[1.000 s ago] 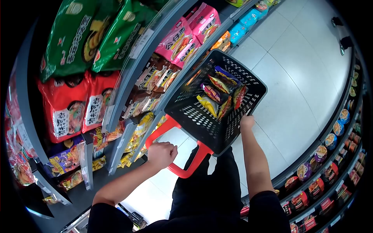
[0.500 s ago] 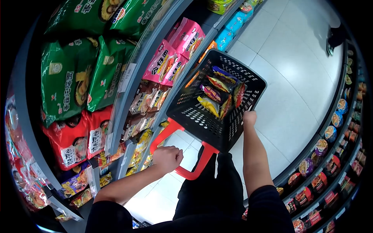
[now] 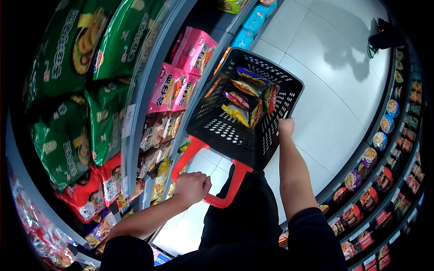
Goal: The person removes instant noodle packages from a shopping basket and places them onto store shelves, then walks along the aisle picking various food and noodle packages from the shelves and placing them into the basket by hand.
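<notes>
My left hand (image 3: 193,186) is closed around the red handle (image 3: 229,189) of a black shopping basket (image 3: 217,124). At the basket's right side my right hand (image 3: 285,127) is closed against the edge; its fingertips are hidden by the wall. Several noodle packets lie together inside the perforated basket. Among them are a yellow packet (image 3: 236,115), a purple packet (image 3: 237,100), a blue packet (image 3: 253,76) and a red packet (image 3: 271,99). The basket tilts, its opening facing away from my body.
On the left, shelves hold large green noodle packs (image 3: 61,144), red packs (image 3: 86,198) and pink packs (image 3: 194,50). Noodle cups (image 3: 380,141) line the curved-looking right shelf. Another person's legs (image 3: 384,39) stand at the far end of the tiled floor (image 3: 325,113).
My view has moved along the aisle; the left shelf packs have slid down and left. More of the other person's legs and shadow shows. Both hands keep their places on the basket.
</notes>
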{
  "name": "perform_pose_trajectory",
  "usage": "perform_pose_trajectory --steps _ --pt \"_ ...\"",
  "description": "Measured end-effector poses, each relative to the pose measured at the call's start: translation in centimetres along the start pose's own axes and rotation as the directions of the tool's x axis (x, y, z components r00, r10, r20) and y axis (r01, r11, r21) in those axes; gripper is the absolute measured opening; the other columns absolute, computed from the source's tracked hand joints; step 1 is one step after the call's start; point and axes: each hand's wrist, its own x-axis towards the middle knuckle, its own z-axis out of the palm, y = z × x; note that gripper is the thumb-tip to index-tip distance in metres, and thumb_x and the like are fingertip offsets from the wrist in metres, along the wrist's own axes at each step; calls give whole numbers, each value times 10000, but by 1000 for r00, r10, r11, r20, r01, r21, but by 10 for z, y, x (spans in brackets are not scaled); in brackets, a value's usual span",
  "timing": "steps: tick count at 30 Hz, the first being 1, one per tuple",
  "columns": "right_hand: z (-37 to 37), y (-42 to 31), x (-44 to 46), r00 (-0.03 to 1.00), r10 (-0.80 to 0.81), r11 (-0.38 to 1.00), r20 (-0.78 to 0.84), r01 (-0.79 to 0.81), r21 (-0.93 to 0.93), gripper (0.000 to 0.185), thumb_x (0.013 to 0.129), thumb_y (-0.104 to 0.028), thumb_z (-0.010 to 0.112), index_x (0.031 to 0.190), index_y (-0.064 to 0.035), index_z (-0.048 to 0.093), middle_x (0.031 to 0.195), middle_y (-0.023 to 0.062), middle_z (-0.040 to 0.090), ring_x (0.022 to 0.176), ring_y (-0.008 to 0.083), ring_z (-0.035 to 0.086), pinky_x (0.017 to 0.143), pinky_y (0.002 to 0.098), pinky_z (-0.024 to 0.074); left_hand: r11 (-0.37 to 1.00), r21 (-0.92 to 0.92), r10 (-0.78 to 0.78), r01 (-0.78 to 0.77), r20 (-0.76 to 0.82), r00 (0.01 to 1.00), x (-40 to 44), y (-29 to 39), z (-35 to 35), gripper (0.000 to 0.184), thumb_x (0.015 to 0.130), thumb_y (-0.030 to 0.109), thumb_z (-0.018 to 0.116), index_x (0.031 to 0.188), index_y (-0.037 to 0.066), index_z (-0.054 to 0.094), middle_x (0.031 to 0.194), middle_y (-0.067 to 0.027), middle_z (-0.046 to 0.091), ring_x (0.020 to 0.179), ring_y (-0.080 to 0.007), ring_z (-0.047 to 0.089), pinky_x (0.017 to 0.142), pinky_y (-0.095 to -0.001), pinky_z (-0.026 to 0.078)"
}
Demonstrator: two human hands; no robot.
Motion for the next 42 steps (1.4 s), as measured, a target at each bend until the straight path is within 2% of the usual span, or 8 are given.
perform_pose_trajectory --steps 7,12,15,19,22,28,31,42 --pt "-19 -21 27 1000 1 1000 3 -1 -5 321 773 -209 598 1007 7 639 997 232 670 957 395 643 831 445 513 999 48 -7 1 112 994 31 13 -15 287 797 201 616 530 100 589 538 -52 589 457 -247 557 436 -353 442" --pt "-26 -27 39 1000 30 1000 -6 -30 4 301 774 -215 596 976 0 653 979 235 671 950 388 646 827 445 515 996 84 -56 27 372 926 53 22 -29 324 839 272 578 571 99 635 571 -40 614 520 -235 592 473 -363 471" --pt "-32 -29 44 1000 3 1000 -6 -3 -4 291 784 -213 575 966 -1 655 971 236 671 931 395 647 818 450 514 998 65 0 -27 388 922 61 23 -33 328 843 272 572 573 96 633 579 -40 617 520 -236 592 477 -365 472" --pt "-43 -39 47 1000 20 999 5 -20 29 293 786 -204 571 985 -2 647 969 234 672 930 396 646 823 451 511 988 -34 153 -149 198 968 68 22 -32 281 787 235 624 553 81 604 565 -52 585 518 -238 585 473 -363 462" --pt "-44 -41 56 1000 10 1000 -5 -10 7 295 797 -217 576 997 -11 643 967 231 673 937 393 647 825 457 514 985 -41 175 -170 254 951 73 22 -36 274 822 226 598 591 79 619 577 -56 592 517 -231 584 518 -360 484" --pt "-49 -45 62 1000 19 1000 16 -18 -23 299 795 -214 583 1002 -5 637 966 238 671 934 400 647 825 463 516 975 -76 217 -207 168 962 81 27 -38 288 775 252 659 554 108 544 563 -28 537 527 -212 570 513 -340 460" --pt "-55 -51 68 1000 26 999 13 -25 -44 305 796 -219 581 991 9 639 968 239 672 930 395 650 821 456 518 963 -100 258 -251 60 964 89 37 -40 276 696 233 719 526 122 532 552 -20 516 507 -210 549 464 -342 420" --pt "-80 -66 122 1000 1 1000 29 0 -30 318 778 -217 574 995 1 655 1003 231 671 961 382 645 847 434 510 952 -78 298 -296 14 954 125 67 -51 275 665 245 721 550 116 507 555 -24 488 506 -197 527 463 -326 391"
